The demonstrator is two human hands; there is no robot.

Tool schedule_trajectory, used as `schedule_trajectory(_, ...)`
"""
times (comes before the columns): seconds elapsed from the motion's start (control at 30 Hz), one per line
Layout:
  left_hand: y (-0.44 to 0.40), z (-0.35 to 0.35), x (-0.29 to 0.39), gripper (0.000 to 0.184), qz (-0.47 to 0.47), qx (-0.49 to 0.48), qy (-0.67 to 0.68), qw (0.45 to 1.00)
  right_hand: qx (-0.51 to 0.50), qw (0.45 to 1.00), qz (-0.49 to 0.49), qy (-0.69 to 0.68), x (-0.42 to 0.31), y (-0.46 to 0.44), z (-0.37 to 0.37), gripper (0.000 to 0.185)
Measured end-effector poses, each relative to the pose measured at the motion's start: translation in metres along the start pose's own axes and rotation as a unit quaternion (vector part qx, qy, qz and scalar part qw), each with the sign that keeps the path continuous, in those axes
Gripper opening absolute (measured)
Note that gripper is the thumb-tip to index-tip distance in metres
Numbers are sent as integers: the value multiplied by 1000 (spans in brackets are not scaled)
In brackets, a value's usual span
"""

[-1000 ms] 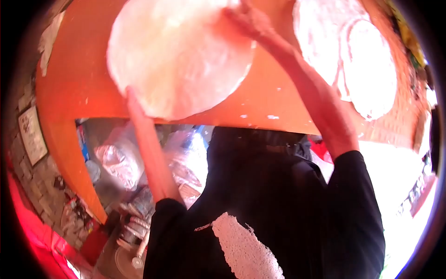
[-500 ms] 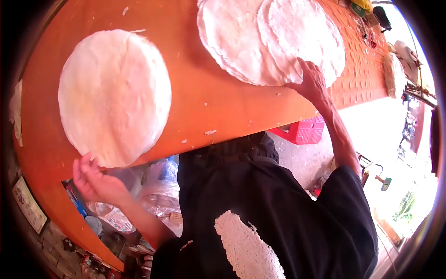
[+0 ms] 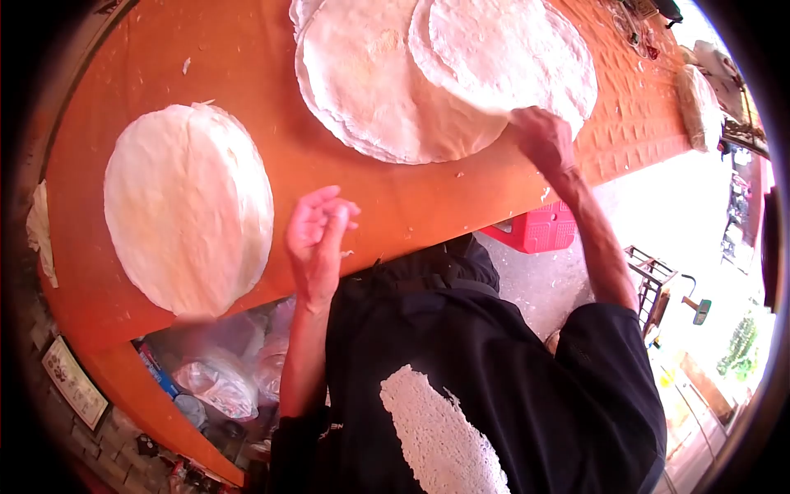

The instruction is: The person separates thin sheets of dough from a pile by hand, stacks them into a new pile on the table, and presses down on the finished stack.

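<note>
Two groups of thin, round, pale flatbreads lie on the orange table. One pile of flatbreads [image 3: 188, 214] is on the left, its layered edges showing on the right side. The larger group of overlapping flatbreads [image 3: 370, 82] spreads across the top middle. At its front edge my right hand [image 3: 545, 140] is closed on the rim of a top flatbread [image 3: 510, 58], which looks slightly raised there. My left hand [image 3: 319, 239] is held over the table's near edge between the two groups, touching neither. Its fingers are loosely bent and apart, with nothing in them.
The orange table [image 3: 395, 206] carries dough scraps and rows of marks at its right end. A wrapped bundle [image 3: 698, 107] sits at that far end. A pink plastic stool [image 3: 547, 229] stands below. Clear plastic bags [image 3: 218, 383] are under the table's left side.
My left hand has left the near edge of the left pile and moved right. My right hand has gone from resting spread on the flatbreads to gripping one by its rim. The view has shifted.
</note>
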State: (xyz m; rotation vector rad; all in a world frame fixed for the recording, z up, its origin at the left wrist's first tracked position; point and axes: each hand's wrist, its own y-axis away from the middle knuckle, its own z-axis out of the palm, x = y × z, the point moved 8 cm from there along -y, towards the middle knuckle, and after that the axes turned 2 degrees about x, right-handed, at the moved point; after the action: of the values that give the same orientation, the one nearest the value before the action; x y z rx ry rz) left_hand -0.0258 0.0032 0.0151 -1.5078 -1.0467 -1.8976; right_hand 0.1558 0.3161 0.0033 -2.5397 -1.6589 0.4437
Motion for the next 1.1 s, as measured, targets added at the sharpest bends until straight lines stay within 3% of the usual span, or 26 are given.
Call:
schedule_trajectory(0.03, -2, 12, -9, 25, -44, -28, 16, 999, -18, 997, 4, 74, 32, -2, 9, 25)
schedule_trajectory(0.07, -5, 24, -18, 25, -88, -54, 32, 994, -62, 978, 15, 197, 28, -25, -19, 17)
schedule_trajectory(0.1, -11, 32, -20, 25, -89, -54, 30, 994, 67, 996, 54, 39, 30, -39, -66, 11)
schedule_trajectory(0.13, -14, 46, -27, 27, -129, -87, 85, 984, 119, 979, 5, 163, 14, -53, -97, 7)
schedule_trajectory(0.17, -17, 61, -33, 28, -167, -119, 141, 969, 122, 980, 80, 139, -10, -69, -132, 9)
schedule_trajectory(0.2, -20, 74, -39, 43, -194, -147, 188, 952, 137, 983, 38, 120, -31, -73, -143, 8)
schedule_trajectory(0.23, -25, 83, -41, 43, -193, -148, 186, 952, 151, 983, -4, 100, -49, -74, -148, 7)
schedule_trajectory(0.3, -32, 111, -40, 54, -203, -177, 292, 918, 114, 992, -50, 34, -83, -65, -120, 13)
schedule_trajectory(0.4, -44, 128, -45, 64, -169, -168, 386, 891, -22, 996, -47, -71, -110, -41, -37, 13)
schedule_trajectory(0.47, -49, 122, -53, 54, -196, -120, 370, 900, -118, 976, -61, -172, -124, -27, -2, 23)
schedule_trajectory(0.5, -52, 118, -62, 49, -214, -102, 334, 912, -118, 975, -61, -178, -126, -23, -2, 23)
schedule_trajectory(0.6, -50, 112, -66, 36, -194, -81, 337, 918, -49, 941, 24, -335, -109, -17, -11, 51)
schedule_trajectory(0.7, -52, 115, -67, 33, -183, -93, 336, 919, 2, 968, 10, -250, -99, -22, -14, 46)
schedule_trajectory(0.83, -55, 125, -57, 33, -173, -100, 355, 913, 30, 969, 17, -246, -87, -29, -16, 41)
schedule_trajectory(1.03, -57, 119, -64, 33, -204, -100, 324, 919, -3, 972, -33, -234, -66, -41, -1, 11)
schedule_trajectory(1.07, -53, 117, -64, 27, -224, -79, 318, 918, 18, 983, -27, -183, -50, -47, -12, 10)
schedule_trajectory(1.1, -50, 115, -65, 23, -243, -58, 313, 916, -21, 987, 49, -154, -29, -58, -26, 14)
